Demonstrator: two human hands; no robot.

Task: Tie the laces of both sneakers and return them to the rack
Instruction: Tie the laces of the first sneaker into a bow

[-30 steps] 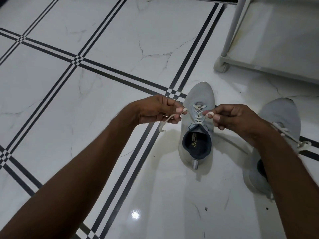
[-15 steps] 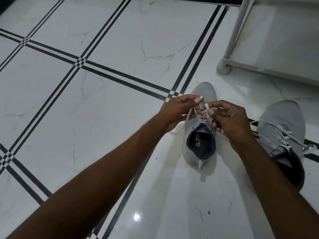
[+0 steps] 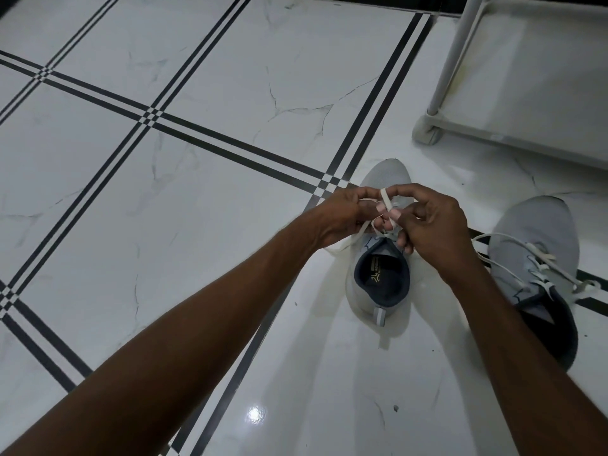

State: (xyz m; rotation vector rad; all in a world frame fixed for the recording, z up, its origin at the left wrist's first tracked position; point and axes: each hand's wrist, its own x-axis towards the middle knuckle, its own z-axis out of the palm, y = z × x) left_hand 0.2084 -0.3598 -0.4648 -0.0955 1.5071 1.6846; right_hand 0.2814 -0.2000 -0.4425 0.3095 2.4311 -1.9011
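A flat white shoelace [image 3: 385,201] is pinched between the curled fingers of the left hand [image 3: 342,215] and those of the right hand [image 3: 434,225], the fingertips of both hands being brought together almost to touching. A loop of it is held upright just above the fingertips. Directly beneath the fingers, a light grey knit sneaker with a dark lining [image 3: 381,278] is stood on the glossy white marble-pattern floor with black stripes [image 3: 197,179]. Beyond the right hand's knuckles, a second grey sneaker [image 3: 539,258] is seen with loose laces. The white tubular shoe rack [image 3: 460,51] is set well beyond the fingertips.
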